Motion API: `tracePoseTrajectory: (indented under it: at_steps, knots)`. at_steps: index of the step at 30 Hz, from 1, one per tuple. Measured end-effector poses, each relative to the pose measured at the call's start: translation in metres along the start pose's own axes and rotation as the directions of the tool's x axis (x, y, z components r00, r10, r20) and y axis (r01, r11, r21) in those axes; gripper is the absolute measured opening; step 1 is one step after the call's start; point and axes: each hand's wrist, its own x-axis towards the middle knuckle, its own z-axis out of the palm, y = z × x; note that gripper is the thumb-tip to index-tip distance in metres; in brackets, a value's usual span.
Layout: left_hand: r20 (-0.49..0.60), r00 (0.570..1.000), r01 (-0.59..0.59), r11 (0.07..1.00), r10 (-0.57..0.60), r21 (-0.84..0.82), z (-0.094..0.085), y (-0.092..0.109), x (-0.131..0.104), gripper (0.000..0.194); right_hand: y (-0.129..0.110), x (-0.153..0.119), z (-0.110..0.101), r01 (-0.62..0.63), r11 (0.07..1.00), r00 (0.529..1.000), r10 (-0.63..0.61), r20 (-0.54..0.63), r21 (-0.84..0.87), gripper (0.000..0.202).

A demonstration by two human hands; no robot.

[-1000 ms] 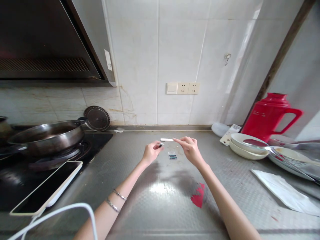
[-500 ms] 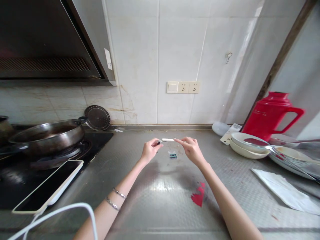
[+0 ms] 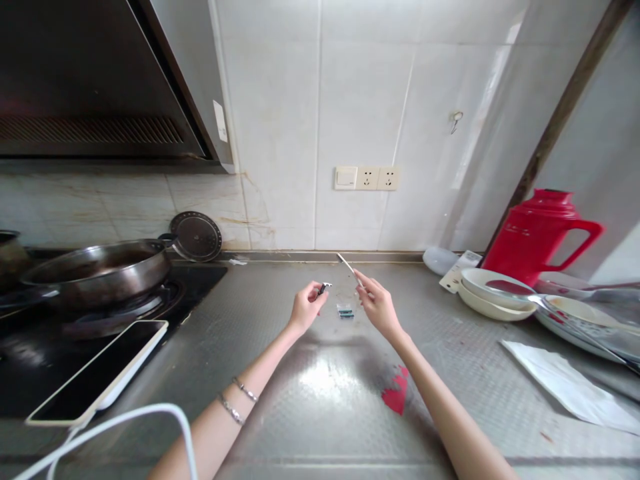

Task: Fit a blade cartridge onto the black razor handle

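Observation:
My left hand (image 3: pixel 307 305) is closed in a pinch on a small black piece with a pale, shiny top end (image 3: pixel 324 289); its exact kind is too small to make out. Across from it, my right hand (image 3: pixel 376 303) grips a slim white stick (image 3: pixel 346 263) that slants up and to the left, away from the fingers. A gap separates the stick from the black piece. Between and just below the hands, a small clear pack with dark teal strips (image 3: pixel 345 311) lies on the steel counter (image 3: pixel 320 413).
A pan (image 3: pixel 100 270) sits on the stove at left, with a phone (image 3: pixel 100 373) and white cable (image 3: pixel 150 410) nearer. To the right stand a red thermos (image 3: pixel 530 237), stacked bowls (image 3: pixel 493 307) and a white sheet (image 3: pixel 565 380). A red scrap (image 3: pixel 396 393) lies in front.
The white stick was level between both hands; now it is apart from the left hand and tilted upward in my right. My left hand has turned the black piece upright.

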Motion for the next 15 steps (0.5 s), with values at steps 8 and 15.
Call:
tracePoseTrajectory:
  at_steps: [8,15]
  knots:
    - [-0.018,0.981,0.182,0.954,-0.191,-0.237,0.006,-0.001,0.0,0.03,-0.011,-0.004,0.01,-0.133,0.986,0.991,0.133,0.0,0.105,0.044]
    - [-0.032,0.962,0.256,0.936,-0.272,-0.242,0.008,0.0,-0.002,0.031,-0.025,-0.01,0.017,-0.329,0.896,0.944,0.321,0.077,0.299,0.047]
